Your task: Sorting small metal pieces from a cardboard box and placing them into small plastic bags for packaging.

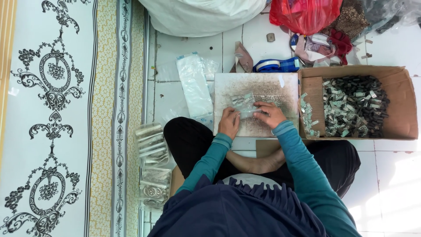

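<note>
A small clear bag (246,109) holding small silver pieces lies flat on a worn, speckled board (263,87), near the board's middle, pinched at both ends.

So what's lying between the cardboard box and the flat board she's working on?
Nothing: in the head view, the cardboard box butts straight against the board, with no floor showing between.

Patterned mat (52,118) with black scrollwork lies to my left. Stack of filled clear packets (151,166) sits at its edge, by my knee. Empty clear plastic sleeves (195,85) lie on the white tiled floor (390,171). Large white sack (201,15) and red plastic bag (302,13) lie ahead of me. Blue tape roll (274,65) lies near them, beside a heap of crumpled cloth (333,41).
</note>
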